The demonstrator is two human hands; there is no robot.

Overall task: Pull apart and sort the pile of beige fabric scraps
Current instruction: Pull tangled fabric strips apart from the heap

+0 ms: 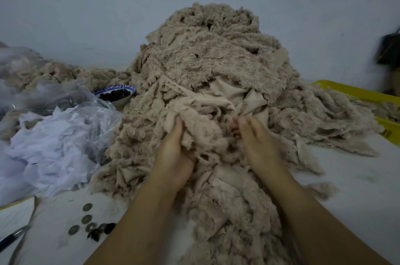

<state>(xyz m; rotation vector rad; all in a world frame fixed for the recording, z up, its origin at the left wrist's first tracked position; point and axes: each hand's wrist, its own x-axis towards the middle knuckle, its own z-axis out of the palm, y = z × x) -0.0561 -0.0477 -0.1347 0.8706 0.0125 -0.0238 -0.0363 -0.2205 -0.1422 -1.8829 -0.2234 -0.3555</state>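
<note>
A tall pile of fuzzy beige fabric scraps point(216, 55) fills the middle of the table and spills toward me. Both my hands are dug into its near slope. My left hand point(175, 154) grips a bunched beige scrap point(199, 128), thumb pressed on top and fingers hidden under the fabric. A hand's width to the right, my right hand point(257, 141) has its thumb up and its fingertips curled into the same clump; whether it pinches the cloth is hidden.
White thin scraps in clear plastic point(54, 145) lie left. A blue-patterned bowl point(118, 93) of dark pieces sits behind them. Several coins point(86, 219) and dark buttons, paper and a pen point(10, 241) lie near left. A yellow bin point(368, 96) stands right.
</note>
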